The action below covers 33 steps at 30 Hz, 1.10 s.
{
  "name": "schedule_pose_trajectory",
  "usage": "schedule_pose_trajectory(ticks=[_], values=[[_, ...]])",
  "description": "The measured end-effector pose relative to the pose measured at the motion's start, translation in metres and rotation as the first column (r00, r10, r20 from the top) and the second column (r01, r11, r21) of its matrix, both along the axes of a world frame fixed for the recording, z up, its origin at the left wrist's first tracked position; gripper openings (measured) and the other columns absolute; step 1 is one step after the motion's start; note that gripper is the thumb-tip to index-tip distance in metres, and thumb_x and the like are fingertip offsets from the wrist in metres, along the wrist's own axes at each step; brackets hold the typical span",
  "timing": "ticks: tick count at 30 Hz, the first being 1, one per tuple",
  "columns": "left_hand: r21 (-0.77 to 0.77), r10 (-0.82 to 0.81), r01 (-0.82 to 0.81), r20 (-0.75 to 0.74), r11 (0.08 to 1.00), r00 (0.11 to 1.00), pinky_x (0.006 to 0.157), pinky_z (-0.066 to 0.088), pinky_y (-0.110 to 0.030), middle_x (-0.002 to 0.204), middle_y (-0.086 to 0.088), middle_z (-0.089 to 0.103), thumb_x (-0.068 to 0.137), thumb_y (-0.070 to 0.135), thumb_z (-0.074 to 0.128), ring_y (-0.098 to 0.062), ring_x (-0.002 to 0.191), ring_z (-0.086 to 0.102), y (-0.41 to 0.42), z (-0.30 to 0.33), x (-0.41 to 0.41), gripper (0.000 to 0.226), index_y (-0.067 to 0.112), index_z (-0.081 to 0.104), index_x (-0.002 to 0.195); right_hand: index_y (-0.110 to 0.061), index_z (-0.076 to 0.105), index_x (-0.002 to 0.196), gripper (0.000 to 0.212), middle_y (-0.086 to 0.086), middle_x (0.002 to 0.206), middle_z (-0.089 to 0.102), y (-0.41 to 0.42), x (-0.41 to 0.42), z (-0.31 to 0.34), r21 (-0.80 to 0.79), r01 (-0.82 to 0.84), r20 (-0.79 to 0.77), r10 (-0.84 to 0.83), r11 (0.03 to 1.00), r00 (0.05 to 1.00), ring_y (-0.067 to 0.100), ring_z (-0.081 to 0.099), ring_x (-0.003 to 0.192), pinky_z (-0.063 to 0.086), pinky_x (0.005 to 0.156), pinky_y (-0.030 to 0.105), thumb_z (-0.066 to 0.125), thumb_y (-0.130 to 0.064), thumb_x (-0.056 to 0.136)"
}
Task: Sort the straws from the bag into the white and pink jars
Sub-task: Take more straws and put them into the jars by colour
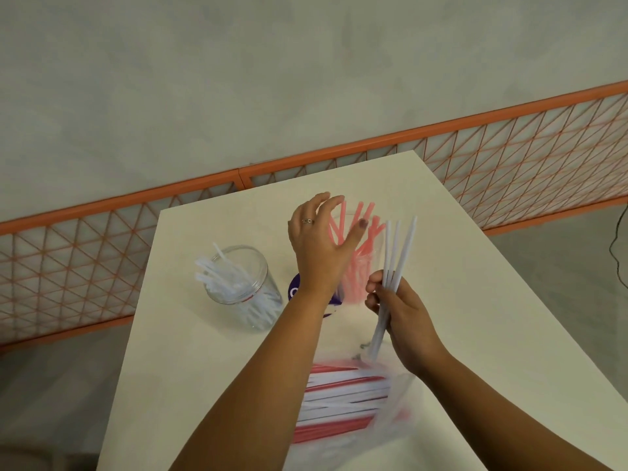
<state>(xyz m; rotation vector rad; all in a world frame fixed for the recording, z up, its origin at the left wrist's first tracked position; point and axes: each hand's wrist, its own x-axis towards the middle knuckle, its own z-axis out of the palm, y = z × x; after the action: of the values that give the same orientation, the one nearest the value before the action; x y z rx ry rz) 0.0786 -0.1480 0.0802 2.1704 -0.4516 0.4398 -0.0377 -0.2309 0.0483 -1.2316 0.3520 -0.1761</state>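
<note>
A clear jar [242, 287] holding several white straws stands on the table's left part. A second clear jar [372, 263] with several pink straws stands behind my hands. My left hand [319, 243] hovers over the pink jar with its fingers spread and relaxed, holding nothing. My right hand [397, 311] grips three white straws [396, 263], which point up beside the pink jar. A clear plastic bag [343, 399] with mixed pink and white straws lies near the front of the table, below my right hand.
The white table [190, 368] has its left edge close to the white jar. A purple lid or label [295, 287] lies partly hidden under my left wrist. An orange mesh fence [509, 158] runs behind the table.
</note>
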Motion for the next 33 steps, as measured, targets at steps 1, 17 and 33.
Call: schedule_pose_trajectory(ticks=[1, 17, 33], values=[[0.045, 0.015, -0.016, 0.024, 0.999, 1.000, 0.111, 0.027, -0.041, 0.137, 0.004, 0.049, 0.081, 0.061, 0.049, -0.016, 0.132, 0.033, 0.005, 0.001, -0.003, 0.054, 0.026, 0.056, 0.121, -0.012, 0.058, 0.093, 0.026, 0.003, 0.083, 0.056, 0.002, 0.000, 0.002, -0.001, 0.005, 0.008, -0.005, 1.000, 1.000, 0.015, 0.051, 0.073, 0.046, 0.080, 0.029, 0.035, -0.003, 0.098], [0.260, 0.435, -0.406, -0.065, 0.876, 0.898, 0.110, 0.009, -0.060, 0.142, 0.006, 0.042, 0.080, 0.042, 0.067, -0.024, 0.141, 0.022, 0.135, -0.009, -0.011, 0.021, 0.032, 0.070, 0.098, -0.014, 0.055, 0.084, 0.032, 0.001, 0.076, 0.054, 0.068, 0.054, 0.060, 0.021, -0.124, 0.283, 0.113, 0.992, 0.952, 0.009, 0.054, 0.071, 0.047, 0.073, 0.023, 0.033, 0.005, 0.096], [-0.071, 0.371, -0.378, -0.094, 0.923, 0.924, 0.084, 0.026, 0.010, 0.127, -0.007, 0.053, 0.090, 0.006, 0.055, -0.017, 0.118, 0.051, 0.151, -0.012, -0.009, 0.013, 0.008, 0.066, 0.096, -0.016, 0.048, 0.091, 0.025, 0.003, 0.080, 0.058, 0.145, 0.130, 0.052, -0.246, -0.032, 0.387, 0.128, 0.969, 0.913, 0.011, 0.061, 0.074, 0.052, 0.074, 0.020, 0.033, 0.003, 0.096]])
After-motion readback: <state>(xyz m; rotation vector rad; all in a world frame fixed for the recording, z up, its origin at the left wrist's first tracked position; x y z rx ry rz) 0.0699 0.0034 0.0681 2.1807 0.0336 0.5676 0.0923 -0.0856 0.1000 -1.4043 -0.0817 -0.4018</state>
